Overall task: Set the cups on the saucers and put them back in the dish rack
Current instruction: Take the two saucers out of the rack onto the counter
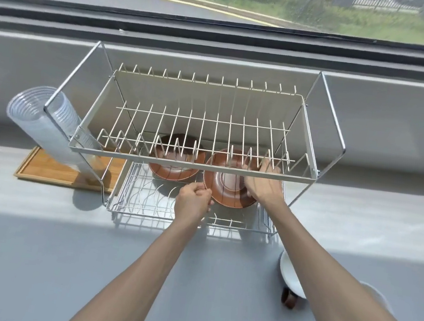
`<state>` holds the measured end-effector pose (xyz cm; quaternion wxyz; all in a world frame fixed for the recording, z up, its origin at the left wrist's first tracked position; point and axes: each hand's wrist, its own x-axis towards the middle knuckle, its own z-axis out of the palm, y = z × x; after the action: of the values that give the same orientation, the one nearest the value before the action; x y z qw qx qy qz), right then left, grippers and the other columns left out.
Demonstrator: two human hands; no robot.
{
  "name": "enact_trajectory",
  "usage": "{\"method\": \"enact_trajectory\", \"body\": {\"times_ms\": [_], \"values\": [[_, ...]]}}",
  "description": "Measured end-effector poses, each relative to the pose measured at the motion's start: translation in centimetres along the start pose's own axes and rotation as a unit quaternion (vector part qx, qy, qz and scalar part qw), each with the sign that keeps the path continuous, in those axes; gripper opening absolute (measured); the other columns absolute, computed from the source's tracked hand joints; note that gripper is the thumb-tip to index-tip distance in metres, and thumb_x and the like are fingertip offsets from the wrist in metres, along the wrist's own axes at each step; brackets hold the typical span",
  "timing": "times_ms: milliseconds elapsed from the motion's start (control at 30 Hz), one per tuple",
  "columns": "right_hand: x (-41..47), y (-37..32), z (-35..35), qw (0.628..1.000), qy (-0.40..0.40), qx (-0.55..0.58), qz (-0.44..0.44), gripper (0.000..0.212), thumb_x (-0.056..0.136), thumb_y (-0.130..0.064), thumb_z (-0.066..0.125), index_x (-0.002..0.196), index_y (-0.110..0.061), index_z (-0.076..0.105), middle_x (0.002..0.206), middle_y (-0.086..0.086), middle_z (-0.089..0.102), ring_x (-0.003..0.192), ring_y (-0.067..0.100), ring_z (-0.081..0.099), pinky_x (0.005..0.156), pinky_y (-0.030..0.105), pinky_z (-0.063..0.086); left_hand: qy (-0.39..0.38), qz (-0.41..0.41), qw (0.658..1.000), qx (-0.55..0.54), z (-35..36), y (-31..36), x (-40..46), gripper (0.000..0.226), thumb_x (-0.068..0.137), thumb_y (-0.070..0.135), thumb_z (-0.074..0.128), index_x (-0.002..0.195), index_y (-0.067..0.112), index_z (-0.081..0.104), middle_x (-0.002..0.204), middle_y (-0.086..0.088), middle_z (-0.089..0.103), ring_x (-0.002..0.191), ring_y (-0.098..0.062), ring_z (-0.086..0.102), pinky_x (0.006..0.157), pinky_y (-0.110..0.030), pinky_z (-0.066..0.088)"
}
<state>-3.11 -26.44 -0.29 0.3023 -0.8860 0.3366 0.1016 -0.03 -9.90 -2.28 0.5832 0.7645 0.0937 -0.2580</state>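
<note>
Two bare forearms reach forward over the grey desk. Under the right forearm, near the desk's front right part, lies a white saucer with a brown cup at its near edge, both partly hidden by the arm. Farther in, the two-tier dish rack stands along the desk's back edge by the window. Inside its lower wire tier, the right hand has its grip closed on the right rim of a tilted brown saucer, fingers curled over the far side. The left hand is clenched at that saucer's lower left rim, pinching it or the wire beside it; which one cannot be told. Another brown saucer sits just left behind it. Left of the rack, a ribbed clear tumbler leans over a wooden tray. No writing is legible.
</note>
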Motion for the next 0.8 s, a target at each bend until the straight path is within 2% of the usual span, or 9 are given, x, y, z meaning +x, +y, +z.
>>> {"method": "enact_trajectory", "body": {"times_ms": [67, 133, 233, 367, 467, 567, 633, 700, 800], "values": [[-1.6, -0.4, 0.3, 0.998, 0.055, 0.042, -0.009, 0.048, 0.1, -0.037, 0.045, 0.134, -0.003, 0.053, 0.143, 0.024, 0.048, 0.134, 0.04, 0.04, 0.113, 0.045, 0.027, 0.007, 0.011, 1.0, 0.007, -1.0, -0.3, -1.2, 0.014, 0.093, 0.01, 0.058, 0.103, 0.011, 0.067, 0.079, -0.007, 0.072, 0.073, -0.026, 0.068, 0.085, -0.053, 0.06], [-3.7, -1.0, 0.5, 0.993, 0.081, 0.083, 0.001, 0.054, 0.097, -0.041, 0.051, 0.134, -0.001, 0.05, 0.141, 0.029, 0.045, 0.136, 0.041, 0.036, 0.115, 0.045, 0.025, 0.015, 0.016, 1.0, 0.005, -2.1, -0.9, -2.6, 0.022, 0.094, 0.01, 0.059, 0.114, 0.007, 0.067, 0.085, -0.01, 0.074, 0.073, -0.025, 0.07, 0.085, -0.05, 0.06], [-6.5, -1.2, 0.8, 0.992, 0.063, 0.11, 0.005, 0.063, 0.094, -0.044, 0.054, 0.143, -0.005, 0.042, 0.142, 0.03, 0.042, 0.139, 0.039, 0.032, 0.114, 0.04, 0.027, 0.024, 0.022, 0.999, -0.007, -3.6, -2.0, -4.6, 0.023, 0.096, 0.01, 0.059, 0.117, 0.005, 0.067, 0.095, -0.014, 0.076, 0.078, -0.025, 0.073, 0.082, -0.043, 0.061], [-10.2, -0.8, 1.5, 0.988, 0.068, 0.138, -0.011, 0.054, 0.09, -0.049, 0.057, 0.132, -0.015, 0.056, 0.128, 0.025, 0.056, 0.129, 0.038, 0.045, 0.104, 0.039, 0.038, 0.029, 0.022, 0.999, -0.038, -5.4, -3.6, -7.4, 0.024, 0.096, 0.008, 0.057, 0.117, 0.005, 0.068, 0.098, -0.016, 0.075, 0.079, -0.026, 0.073, 0.079, -0.04, 0.061], [-13.3, 0.1, 2.3, 0.982, 0.054, 0.18, 0.002, 0.056, 0.088, -0.051, 0.058, 0.132, -0.017, 0.056, 0.127, 0.02, 0.057, 0.122, 0.036, 0.054, 0.102, 0.042, 0.046, 0.038, 0.025, 0.998, -0.047, -6.5, -4.8, -9.5, 0.026, 0.096, 0.006, 0.055, 0.118, 0.005, 0.068, 0.102, -0.017, 0.074, 0.079, -0.026, 0.073, 0.081, -0.04, 0.061], [-16.3, 1.3, 3.2, 0.976, 0.055, 0.209, 0.01, 0.057, 0.088, -0.046, 0.056, 0.136, -0.016, 0.051, 0.131, 0.019, 0.056, 0.121, 0.034, 0.055, 0.102, 0.043, 0.046, 0.036, 0.032, 0.998, -0.048, -7.2, -6.1, -11.6, 0.028, 0.097, 0.005, 0.052, 0.12, 0.006, 0.068, 0.106, -0.021, 0.072, 0.089, -0.031, 0.073, 0.077, -0.038, 0.061], [-18.3, 2.2, 4.1, 0.973, 0.054, 0.224, 0.02, 0.059, 0.089, -0.047, 0.055, 0.14, -0.017, 0.048, 0.135, 0.018, 0.053, 0.123, 0.033, 0.053, 0.104, 0.041, 0.044, 0.03, 0.033, 0.998, -0.037, -7.6, -7.2, -12.9, 0.029, 0.097, 0.006, 0.052, 0.121, 0.006, 0.068, 0.107, -0.021, 0.072, 0.094, -0.033, 0.073, 0.08, -0.041, 0.062], [-20.1, 3.4, 4.9, 0.972, 0.054, 0.226, 0.03, 0.061, 0.09, -0.048, 0.054, 0.141, -0.017, 0.046, 0.135, 0.018, 0.051, 0.126, 0.032, 0.05, 0.103, 0.039, 0.042, 0.019, 0.038, 0.999, -0.025, -7.9, -8.5, -14.1, 0.029, 0.096, 0.006, 0.053, 0.121, 0.007, 0.069, 0.106, -0.021, 0.073, 0.094, -0.033, 0.073, 0.08, -0.042, 0.062], [-22.2, 5.1, 6.0, 0.965, 0.057, 0.252, 0.045, 0.058, 0.088, -0.048, 0.056, 0.138, -0.019, 0.049, 0.132, 0.014, 0.055, 0.126, 0.028, 0.05, 0.105, 0.04, 0.043, 0.004, 0.045, 0.999, -0.01, -8.0, -10.0, -15.7, 0.03, 0.096, 0.008, 0.052, 0.12, 0.011, 0.07, 0.101, -0.018, 0.074, 0.091, -0.029, 0.074, 0.074, -0.035, 0.061]]}}
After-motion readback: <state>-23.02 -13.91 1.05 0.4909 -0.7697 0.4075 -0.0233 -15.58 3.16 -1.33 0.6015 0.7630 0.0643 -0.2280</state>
